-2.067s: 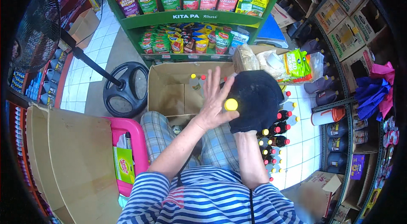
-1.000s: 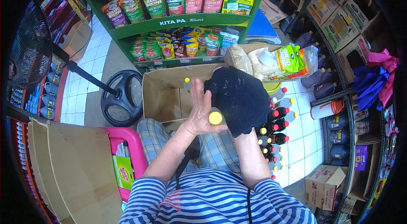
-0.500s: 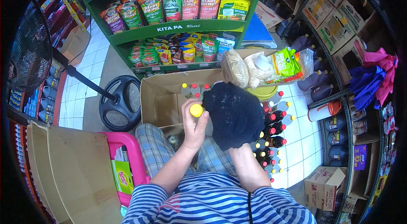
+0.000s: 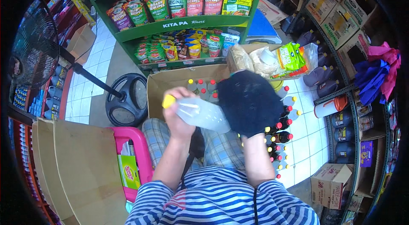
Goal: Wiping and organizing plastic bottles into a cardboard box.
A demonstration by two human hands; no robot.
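"Whereabouts of the bottle?"

"In the left hand (image 4: 178,112), above the lap: a slender, translucent plastic bottle with a round yellow cap (image 4: 203,114). Tilted, cap toward the left, base toward the right."

"And the fingers?"

"On the left, wrapped round the neck just below the cap. On the right hand (image 4: 255,140), mostly hidden by a rumpled, soft black cloth (image 4: 251,103); impossible to tell. Cloth and base very close, perhaps touching."

"Heavy or light?"

"Probably moderate if filled, but fill level unclear. Likely smooth, slippery if damp; walls apt to give under a squeeze, hardly fragile. Best held at the neck, with a second hold round the body, the cloth probably good for grip."

"Edges and room?"

"Just beyond, an open brown cardboard box (image 4: 164,82) with stiff upright walls. Inside, clear bottles with red and yellow caps (image 4: 203,96), more room toward the left wall. Close behind, a green shelf unit (image 4: 191,22) full of pouches. On the left, a black wheel-shaped fan base (image 4: 142,101). On the right, tightly grouped dark and clear capped bottles (image 4: 283,137) on a white tiled floor (image 4: 311,140): easy to knock, so little room for a low swing there."
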